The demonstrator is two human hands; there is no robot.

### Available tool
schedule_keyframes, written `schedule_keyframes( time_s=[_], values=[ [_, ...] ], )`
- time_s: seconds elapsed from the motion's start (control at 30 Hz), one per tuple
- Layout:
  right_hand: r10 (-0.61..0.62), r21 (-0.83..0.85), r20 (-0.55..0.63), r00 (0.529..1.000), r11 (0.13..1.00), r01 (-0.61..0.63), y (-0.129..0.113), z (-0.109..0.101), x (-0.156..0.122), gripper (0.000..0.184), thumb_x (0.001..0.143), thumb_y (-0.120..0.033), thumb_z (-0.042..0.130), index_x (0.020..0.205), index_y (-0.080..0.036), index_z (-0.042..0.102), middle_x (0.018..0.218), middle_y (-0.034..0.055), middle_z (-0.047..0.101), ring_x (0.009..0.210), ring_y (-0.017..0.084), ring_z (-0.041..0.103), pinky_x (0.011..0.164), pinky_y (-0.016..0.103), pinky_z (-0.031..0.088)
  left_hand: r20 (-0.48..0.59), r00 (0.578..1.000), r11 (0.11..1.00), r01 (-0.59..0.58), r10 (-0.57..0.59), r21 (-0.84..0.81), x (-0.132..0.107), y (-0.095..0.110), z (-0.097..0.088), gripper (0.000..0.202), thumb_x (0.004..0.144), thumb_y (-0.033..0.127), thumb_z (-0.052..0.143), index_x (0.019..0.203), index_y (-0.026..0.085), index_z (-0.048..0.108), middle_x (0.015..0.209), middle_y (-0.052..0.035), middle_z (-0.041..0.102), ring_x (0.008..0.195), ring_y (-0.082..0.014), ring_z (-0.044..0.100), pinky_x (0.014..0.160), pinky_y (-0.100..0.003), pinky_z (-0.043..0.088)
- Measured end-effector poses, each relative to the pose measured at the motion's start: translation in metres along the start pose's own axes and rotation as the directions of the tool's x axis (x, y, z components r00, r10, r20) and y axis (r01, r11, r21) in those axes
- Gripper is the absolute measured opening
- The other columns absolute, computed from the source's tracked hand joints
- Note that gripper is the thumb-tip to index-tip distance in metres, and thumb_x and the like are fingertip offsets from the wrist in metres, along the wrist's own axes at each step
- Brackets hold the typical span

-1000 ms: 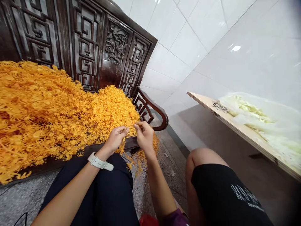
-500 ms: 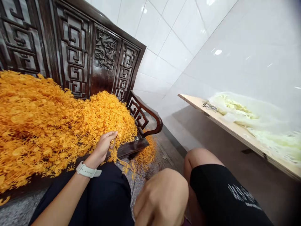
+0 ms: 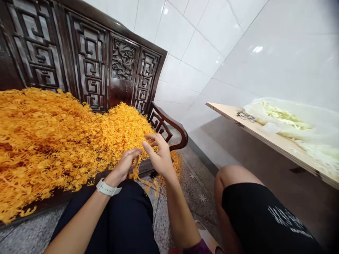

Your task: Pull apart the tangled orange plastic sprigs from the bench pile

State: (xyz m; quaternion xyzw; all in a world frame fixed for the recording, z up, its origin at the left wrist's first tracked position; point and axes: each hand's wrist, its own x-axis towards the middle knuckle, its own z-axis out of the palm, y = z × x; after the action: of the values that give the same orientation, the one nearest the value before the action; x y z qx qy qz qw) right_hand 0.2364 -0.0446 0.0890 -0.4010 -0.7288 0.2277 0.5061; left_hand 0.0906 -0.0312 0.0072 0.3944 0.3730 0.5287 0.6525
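Tangled orange strands (image 3: 53,148) heap on the seat of a dark carved wooden bench (image 3: 90,67); at its front edge our curled left hand (image 3: 124,164) and spread right hand (image 3: 159,153), now back from near the lens, meet them, any grip hidden.

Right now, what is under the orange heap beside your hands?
The orange strands lie on a dark carved wooden bench; its front edge shows. The seat beneath is covered, so cannot be seen.
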Motion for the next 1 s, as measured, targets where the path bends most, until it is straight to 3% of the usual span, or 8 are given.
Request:
schedule_keyframes(
  time_s=[0.13,0.33,0.6,0.77,0.87,0.9,0.93,1.0],
  values=[
    [0.108,-0.203,0.089,0.99,0.975,-0.088,0.036,-0.003,-0.002,0.03,0.1,-0.048,0.064,0.098,-0.019,0.073,0.087,0.0035,0.068,0.078,0.016,0.06,0.071,0.03,0.045,0.178,0.983,0.996,-0.064,0.051,0.068,-0.004,-0.003,0.006,0.042,0.08,0.058,0.079,0.083,0.016,0.074,0.074,-0.0026,0.058,0.062,-0.0121,0.041,0.058,-0.025,0.031],
    [0.118,-0.169,-0.093,0.989,0.977,-0.132,0.057,-0.013,-0.009,0.049,0.099,-0.052,0.063,0.066,-0.018,0.051,0.062,-0.0043,0.043,0.059,0.01,0.037,0.058,0.027,0.031,0.359,0.926,0.972,-0.178,0.114,0.152,-0.001,-0.007,0.007,0.047,0.091,0.058,0.069,0.07,0.017,0.062,0.074,-0.003,0.054,0.072,-0.0165,0.046,0.07,-0.029,0.035],
    [0.022,-0.292,-0.269,0.963,0.951,-0.103,0.083,-0.002,-0.002,0.044,0.101,-0.052,0.059,0.072,-0.019,0.055,0.062,-0.0038,0.047,0.058,0.011,0.04,0.059,0.027,0.032,0.292,0.941,0.974,-0.208,0.173,0.093,0.002,-0.018,0.022,0.055,0.092,0.066,0.063,0.069,0.019,0.049,0.069,0.0005,0.042,0.066,-0.0146,0.036,0.064,-0.03,0.028],
    [0.043,-0.223,-0.546,0.837,0.955,-0.194,0.087,-0.041,0.011,0.053,0.098,-0.064,0.057,0.067,-0.021,0.049,0.057,-0.004,0.043,0.055,0.013,0.036,0.056,0.029,0.03,0.534,0.84,0.987,-0.149,0.096,0.057,-0.008,-0.002,0.004,0.056,0.087,0.069,0.07,0.072,0.016,0.063,0.071,-0.0039,0.053,0.064,-0.0144,0.042,0.062,-0.03,0.029],
    [-0.011,-0.104,-0.116,0.993,0.995,-0.001,0.045,-0.062,-0.009,0.04,0.102,-0.047,0.059,0.072,-0.021,0.057,0.06,-0.0006,0.051,0.054,0.014,0.043,0.053,0.029,0.034,0.268,0.962,0.997,-0.031,0.047,-0.066,0.001,-0.002,-0.006,0.05,0.084,0.066,0.076,0.082,0.017,0.066,0.065,-0.0004,0.05,0.054,-0.0116,0.037,0.054,-0.029,0.025],
    [-0.142,0.047,0.212,0.967,0.99,0.135,0.027,-0.062,-0.019,0.03,0.104,-0.037,0.059,0.078,-0.022,0.061,0.068,0.0027,0.06,0.06,0.016,0.052,0.056,0.03,0.04,0.159,0.987,0.993,-0.007,0.026,-0.117,0.006,-0.003,-0.008,0.048,0.083,0.065,0.078,0.084,0.018,0.066,0.06,0.0016,0.047,0.051,-0.011,0.033,0.052,-0.028,0.023],
    [-0.377,0.305,0.556,0.741,0.921,0.24,0.008,-0.058,-0.028,0.021,0.101,-0.031,0.063,0.081,-0.024,0.064,0.075,0.0053,0.065,0.068,0.018,0.061,0.06,0.03,0.047,0.085,0.996,0.987,-0.003,0.016,-0.159,0.011,-0.005,-0.008,0.047,0.081,0.063,0.08,0.085,0.018,0.065,0.057,0.0029,0.044,0.049,-0.0111,0.032,0.051,-0.028,0.023],
    [-0.643,0.605,0.674,0.365,0.763,0.227,-0.021,-0.036,-0.035,0.026,0.086,-0.031,0.082,0.069,-0.029,0.063,0.075,0.0002,0.069,0.074,0.014,0.069,0.066,0.023,0.055,0.038,0.999,0.977,-0.018,0.027,-0.212,0.019,-0.009,-0.008,0.045,0.08,0.059,0.082,0.085,0.018,0.065,0.055,0.0022,0.046,0.051,-0.0129,0.038,0.052,-0.028,0.03]
  ],
)
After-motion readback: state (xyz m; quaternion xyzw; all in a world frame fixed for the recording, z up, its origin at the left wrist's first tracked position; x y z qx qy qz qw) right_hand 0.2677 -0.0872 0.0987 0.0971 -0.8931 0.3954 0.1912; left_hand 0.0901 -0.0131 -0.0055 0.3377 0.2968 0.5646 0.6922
